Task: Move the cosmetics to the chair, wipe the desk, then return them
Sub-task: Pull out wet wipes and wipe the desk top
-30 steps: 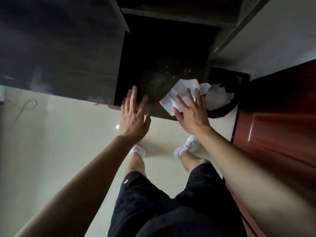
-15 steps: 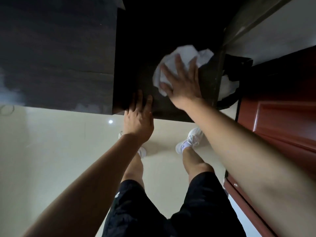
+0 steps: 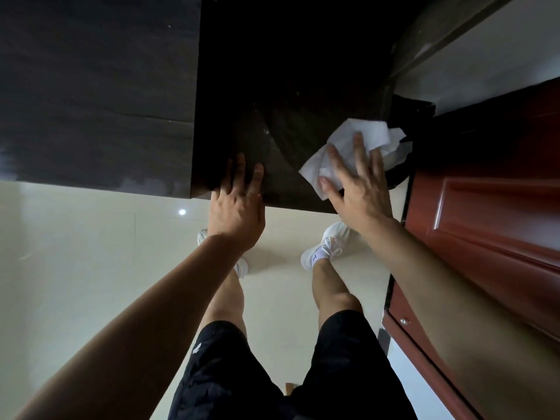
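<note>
Sliding rightward and nearer since half a second ago, the white tissue [image 3: 363, 136] now lies by the desk's right edge. The left hand [image 3: 238, 204] rests on the near edge of the dark desk [image 3: 288, 95], its fingers straight and close together on the top. Further right, the right hand [image 3: 359, 186] presses the tissue flat against the desk, fingers spread wide. A black-lined bin [image 3: 403, 172] stands just beside the desk, next to a red-brown door [image 3: 485, 222].
</note>
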`<act>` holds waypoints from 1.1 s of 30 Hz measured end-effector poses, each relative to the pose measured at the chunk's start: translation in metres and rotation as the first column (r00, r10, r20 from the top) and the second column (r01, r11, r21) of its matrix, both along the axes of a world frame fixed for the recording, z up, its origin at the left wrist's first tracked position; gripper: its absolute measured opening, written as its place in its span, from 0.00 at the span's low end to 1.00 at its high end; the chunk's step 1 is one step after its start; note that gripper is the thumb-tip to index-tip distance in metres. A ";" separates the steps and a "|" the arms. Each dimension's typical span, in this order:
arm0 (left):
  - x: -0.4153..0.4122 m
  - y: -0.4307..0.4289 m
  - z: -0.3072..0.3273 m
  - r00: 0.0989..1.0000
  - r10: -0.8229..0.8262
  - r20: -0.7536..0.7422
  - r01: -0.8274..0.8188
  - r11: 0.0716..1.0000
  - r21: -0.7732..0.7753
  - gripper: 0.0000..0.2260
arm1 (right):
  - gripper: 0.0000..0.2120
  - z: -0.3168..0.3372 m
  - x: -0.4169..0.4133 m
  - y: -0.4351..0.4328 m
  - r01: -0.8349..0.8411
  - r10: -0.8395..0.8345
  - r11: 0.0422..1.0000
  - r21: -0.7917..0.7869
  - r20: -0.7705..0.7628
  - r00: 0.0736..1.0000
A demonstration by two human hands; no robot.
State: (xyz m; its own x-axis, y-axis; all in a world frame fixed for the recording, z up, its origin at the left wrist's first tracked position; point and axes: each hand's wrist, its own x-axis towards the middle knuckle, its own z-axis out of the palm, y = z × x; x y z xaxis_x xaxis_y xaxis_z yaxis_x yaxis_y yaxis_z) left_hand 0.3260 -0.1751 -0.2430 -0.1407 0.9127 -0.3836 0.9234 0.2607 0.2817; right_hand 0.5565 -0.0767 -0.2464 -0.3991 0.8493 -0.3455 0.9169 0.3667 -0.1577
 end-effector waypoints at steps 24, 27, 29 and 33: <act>0.000 -0.005 -0.004 1.000 0.011 0.004 -0.011 1.000 0.020 0.27 | 0.31 -0.014 -0.058 0.038 -0.038 0.041 0.999 0.039 -0.077 0.996; 0.001 -0.005 -0.006 1.000 0.015 0.002 -0.015 0.999 0.031 0.27 | 0.30 -0.012 -0.126 0.090 -0.050 0.051 0.998 0.034 -0.036 0.998; 0.001 -0.005 -0.008 1.000 0.015 0.000 -0.015 0.999 0.039 0.27 | 0.29 -0.013 -0.167 0.107 -0.209 0.209 0.974 0.088 0.006 0.978; 0.000 -0.005 -0.009 1.000 0.015 0.002 -0.015 1.000 0.024 0.28 | 0.29 -0.016 -0.175 0.094 -0.342 0.340 0.938 0.055 0.049 0.939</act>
State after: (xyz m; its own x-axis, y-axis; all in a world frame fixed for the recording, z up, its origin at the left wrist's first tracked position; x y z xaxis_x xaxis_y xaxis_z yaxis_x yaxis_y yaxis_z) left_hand 0.3257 -0.1800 -0.2520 -0.1536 0.9196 -0.3615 0.9189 0.2675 0.2900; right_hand 0.3813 0.0174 -0.2625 -0.6560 0.6848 -0.3174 0.7401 0.6661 -0.0925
